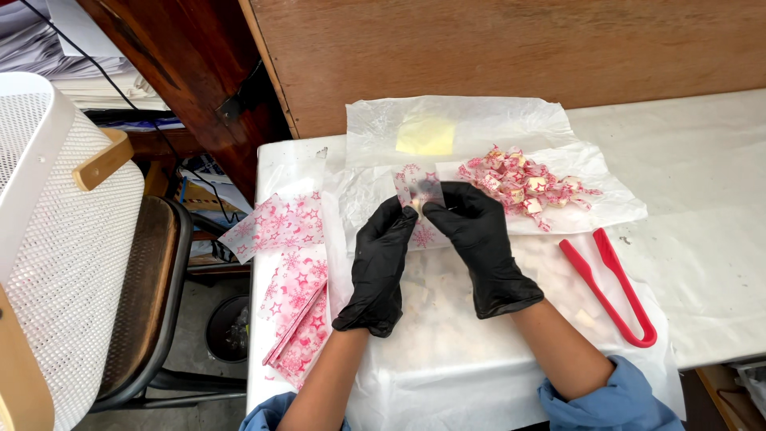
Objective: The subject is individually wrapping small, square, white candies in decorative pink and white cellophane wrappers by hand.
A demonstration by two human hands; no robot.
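A: Work surface? 
B: White table [702, 160], top scuffed and faintly stained, set against a brown wooden panel [511, 48].

A: Directly on it? 
B: Translucent white plastic sheets [479, 120] spread over the left and middle part, crinkled. Red plastic tongs [610, 287] lie right of centre, jaws apart, partly on the sheet.

A: Left edge? 
B: Stack of clear wrappers with pink star print [295, 311] along the table's left border; one more wrapper sheet [275, 223] overhangs the edge.

A: On the sheets? 
B: Pile of wrapped pink-and-white candies [523, 183], a pale yellow square [425, 136], small pale unwrapped pieces [586, 318] near the tongs.
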